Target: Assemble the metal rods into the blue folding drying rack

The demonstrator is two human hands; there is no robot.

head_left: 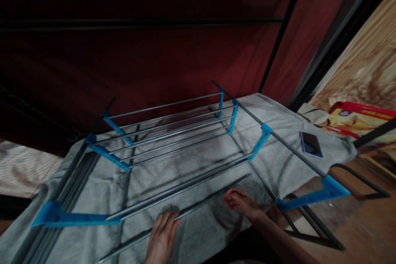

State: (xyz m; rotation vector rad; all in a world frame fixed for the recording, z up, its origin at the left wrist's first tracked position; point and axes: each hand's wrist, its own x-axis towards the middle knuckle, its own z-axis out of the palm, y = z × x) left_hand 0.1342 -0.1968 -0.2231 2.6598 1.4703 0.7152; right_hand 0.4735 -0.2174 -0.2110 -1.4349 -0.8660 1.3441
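A partly assembled metal rack (185,185) lies on a grey cloth, its thin silvery rods running between blue plastic brackets (77,219). A loose metal tube (204,201) slants across the cloth at its near side. My left hand (162,235) lies over this tube, fingers bent round it. Close to the tube's right part is my right hand (241,204), its fingers curled together; whether anything small is inside them is hidden. Another blue bracket (315,198) sits on the right-hand side pole, beyond my right hand.
Several grey poles lie along the left side of the cloth (278,165). A phone (311,144) rests on it at the right, near a red and yellow package (365,119). Dark bent metal frames (321,227) stand at the lower right. Dark red fabric (154,62) hangs behind.
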